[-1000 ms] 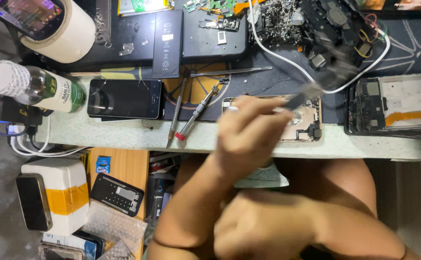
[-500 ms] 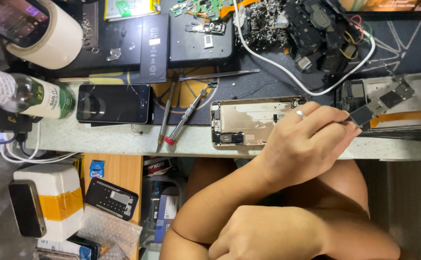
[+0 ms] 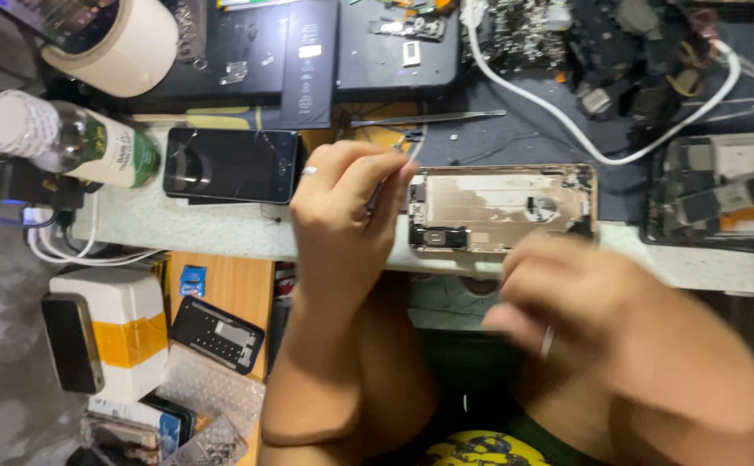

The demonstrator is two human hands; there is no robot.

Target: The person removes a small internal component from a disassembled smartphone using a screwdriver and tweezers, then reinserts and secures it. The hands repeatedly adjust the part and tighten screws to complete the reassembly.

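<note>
An opened gold phone body (image 3: 502,207) lies face-up at the front edge of the bench, its inside bare. My left hand (image 3: 342,216) is at the phone's left end, with a ring on one finger. Its fingers are pinched on a thin metal tool whose tip is near the phone's corner. My right hand (image 3: 584,302) is blurred, just below the phone's front edge and over my lap. Its fingers look curled, and I cannot see anything in it.
A black phone with a cracked screen (image 3: 230,164) lies left of my left hand, next to a green-labelled bottle (image 3: 75,142) and a tape roll (image 3: 109,43). Tweezers (image 3: 429,119), a white cable (image 3: 567,129), loose parts (image 3: 653,69) and another opened phone (image 3: 722,190) lie behind and right.
My left hand swung with its tool from the right side of the bench to the phone's left end. My right hand rose from my lap toward the bench edge.
</note>
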